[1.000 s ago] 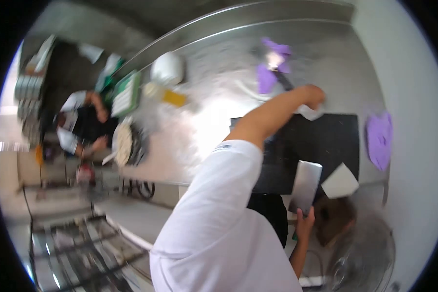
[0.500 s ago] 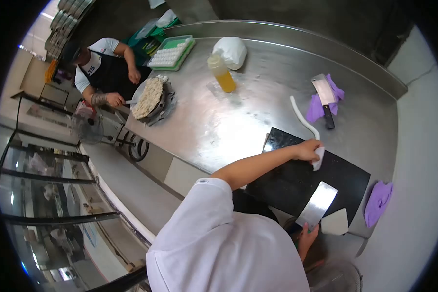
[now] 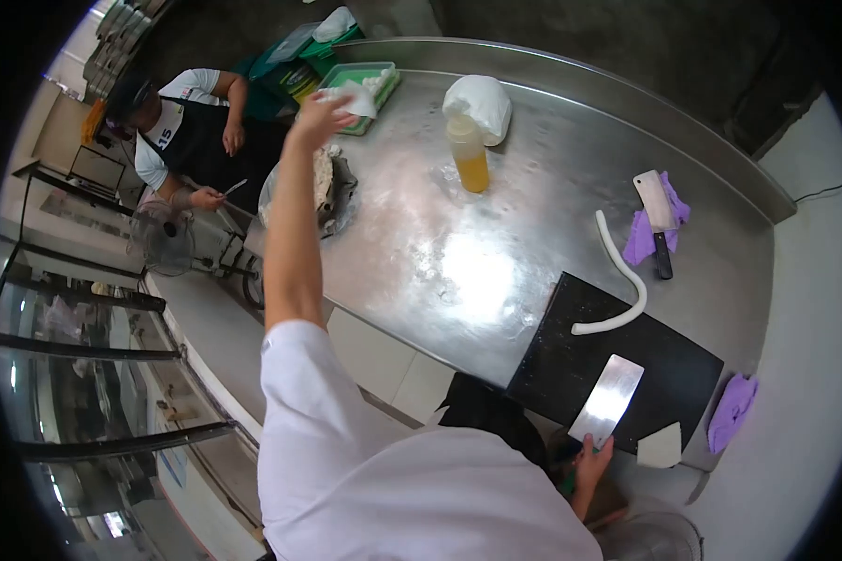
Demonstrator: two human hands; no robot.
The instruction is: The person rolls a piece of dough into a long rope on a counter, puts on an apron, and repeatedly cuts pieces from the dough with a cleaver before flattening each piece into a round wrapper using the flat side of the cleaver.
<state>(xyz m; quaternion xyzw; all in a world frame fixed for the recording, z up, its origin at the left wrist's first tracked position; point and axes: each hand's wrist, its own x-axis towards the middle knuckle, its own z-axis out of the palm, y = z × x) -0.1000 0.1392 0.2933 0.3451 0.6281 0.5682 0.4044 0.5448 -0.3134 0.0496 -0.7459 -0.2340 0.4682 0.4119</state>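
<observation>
The broad blade (image 3: 610,395) is slanting over the near part of the black board (image 3: 552,360), and the right hand (image 3: 590,460) is closing firmly around its lower end. The white strip (image 3: 642,294) is curving from the table (image 3: 393,280) onto the board's far side, apart from the blade. The white slab (image 3: 660,446) is lying at the board's near right corner, with a purple cloth (image 3: 732,413) just beyond. The cleaver (image 3: 653,199) is resting on another cloth (image 3: 638,241), right of the strip. The left hand (image 3: 323,119) is reaching far out with fingers partly spread near the green tray (image 3: 390,93); a thin white piece (image 3: 355,96) is showing at them, whether held I cannot tell. Open steel is stretching between board and bottle (image 3: 471,166).
</observation>
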